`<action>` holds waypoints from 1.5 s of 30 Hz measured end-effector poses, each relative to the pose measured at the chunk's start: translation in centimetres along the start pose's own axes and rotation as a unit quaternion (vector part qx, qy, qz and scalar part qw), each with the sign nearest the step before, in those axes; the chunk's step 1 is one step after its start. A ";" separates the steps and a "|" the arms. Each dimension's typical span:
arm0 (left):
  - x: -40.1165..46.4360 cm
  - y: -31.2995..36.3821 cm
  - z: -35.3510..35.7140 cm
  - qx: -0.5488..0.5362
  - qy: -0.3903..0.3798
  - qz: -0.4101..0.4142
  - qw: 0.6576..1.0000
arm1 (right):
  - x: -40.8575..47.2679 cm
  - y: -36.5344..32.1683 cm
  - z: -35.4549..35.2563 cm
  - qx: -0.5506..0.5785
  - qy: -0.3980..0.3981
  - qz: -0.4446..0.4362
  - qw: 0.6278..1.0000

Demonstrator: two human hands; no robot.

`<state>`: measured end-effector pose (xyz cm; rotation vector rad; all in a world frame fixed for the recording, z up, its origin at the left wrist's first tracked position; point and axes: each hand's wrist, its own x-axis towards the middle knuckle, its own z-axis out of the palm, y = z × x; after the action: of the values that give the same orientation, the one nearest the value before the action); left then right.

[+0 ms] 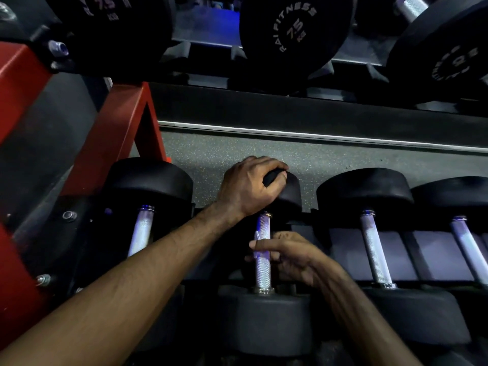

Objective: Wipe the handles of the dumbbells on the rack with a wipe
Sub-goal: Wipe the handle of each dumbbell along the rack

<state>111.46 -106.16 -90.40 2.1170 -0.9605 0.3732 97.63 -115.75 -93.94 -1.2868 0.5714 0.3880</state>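
Left hand (248, 186) curls over the far dumbbell head (287, 188), steadying. Right hand (287, 256) wraps the wipe (257, 237) round the handle (263, 268). Loose grip there: the wipe could bunch, skipping the knurling nearest him.

My left hand (249, 187) grips the far head (289, 191) of the dumbbell second from the rack's (111, 136) left end. My right hand (286, 256) curls round its knurled handle (263, 270); a pale wipe (256, 237) shows at my fingertips.
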 end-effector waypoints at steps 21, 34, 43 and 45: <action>0.0 -0.1 0.2 0.001 -0.003 -0.003 1.000 | -1.4 0.9 -2.6 -0.095 0.089 -0.117 0.985; 0.0 0.1 -0.1 -0.001 -0.009 -0.004 1.000 | -1.3 2.0 -0.7 -0.286 0.215 -0.189 0.915; 0.0 0.2 -0.3 0.008 -0.014 -0.004 1.000 | -0.3 0.3 0.0 -0.280 0.258 -0.218 0.899; 0.0 0.1 -0.3 0.005 -0.020 -0.003 1.000 | -0.5 0.5 0.2 -0.266 0.278 -0.227 0.895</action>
<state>111.39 -106.02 -90.12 2.1434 -0.9769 0.3352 96.97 -115.38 -93.97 -2.0325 0.6350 -0.2565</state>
